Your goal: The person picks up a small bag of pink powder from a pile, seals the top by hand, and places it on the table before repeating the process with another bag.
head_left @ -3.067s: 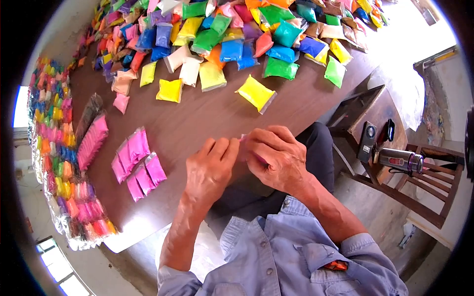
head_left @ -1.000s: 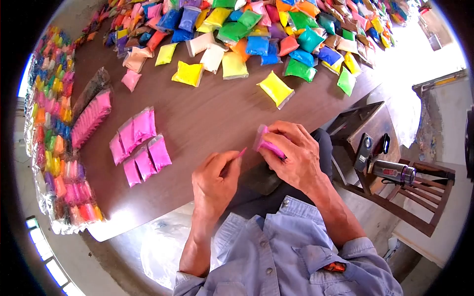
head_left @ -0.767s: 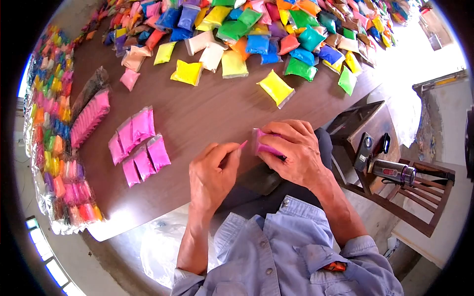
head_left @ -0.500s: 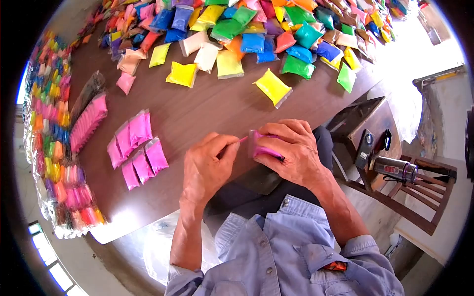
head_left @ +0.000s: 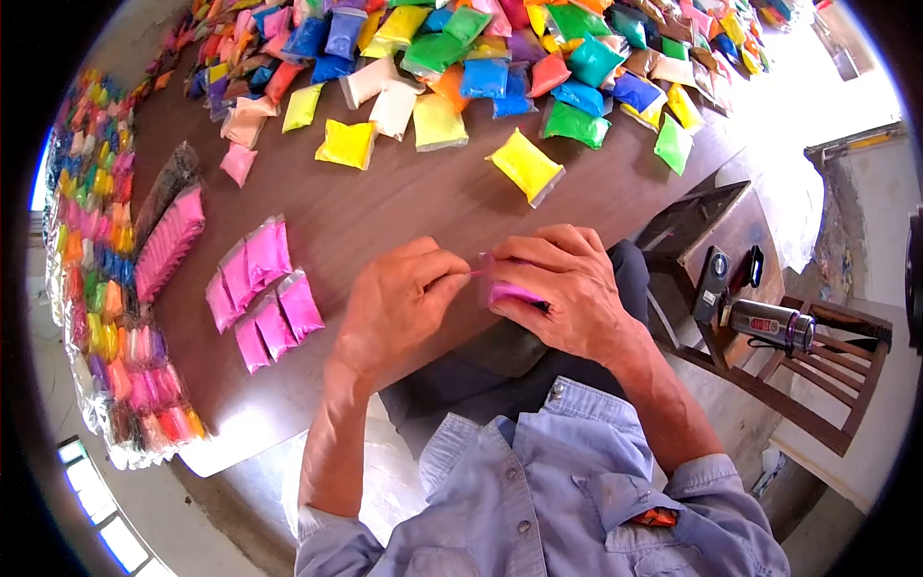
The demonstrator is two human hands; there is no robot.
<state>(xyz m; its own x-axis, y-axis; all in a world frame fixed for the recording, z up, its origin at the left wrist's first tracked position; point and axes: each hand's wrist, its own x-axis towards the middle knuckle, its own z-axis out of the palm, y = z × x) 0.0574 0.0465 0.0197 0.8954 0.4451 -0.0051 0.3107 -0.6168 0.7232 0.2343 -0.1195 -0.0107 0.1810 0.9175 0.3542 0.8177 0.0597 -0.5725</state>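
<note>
In the head view, my right hand point(head_left: 567, 293) is closed around a pink packet point(head_left: 502, 288) in a clear wrapper, above the table's near edge. Its fingers cover much of the packet. My left hand point(head_left: 404, 293) is to the left of it, thumb and forefinger pinched on a thin pink bit point(head_left: 475, 273) at the packet's left edge. I cannot make out whether that bit is joined to the packet. Left of my hands, several pink packets point(head_left: 252, 258) lie in two short rows on the brown table point(head_left: 385, 207).
A row of pink packets in a clear bag point(head_left: 171, 242) stands farther left. Many wrapped coloured packets point(head_left: 106, 250) line the left edge. A heap of coloured packets point(head_left: 490, 79) covers the back, a yellow one point(head_left: 526, 165) in front. At right, a flask point(head_left: 769, 324) rests by a wooden stool point(head_left: 740, 221).
My left hand has shifted slightly left, its wrist and forearm swinging outward, still pinching the thin pink bit. My right hand keeps hold of the pink packet. The view has moved a little.
</note>
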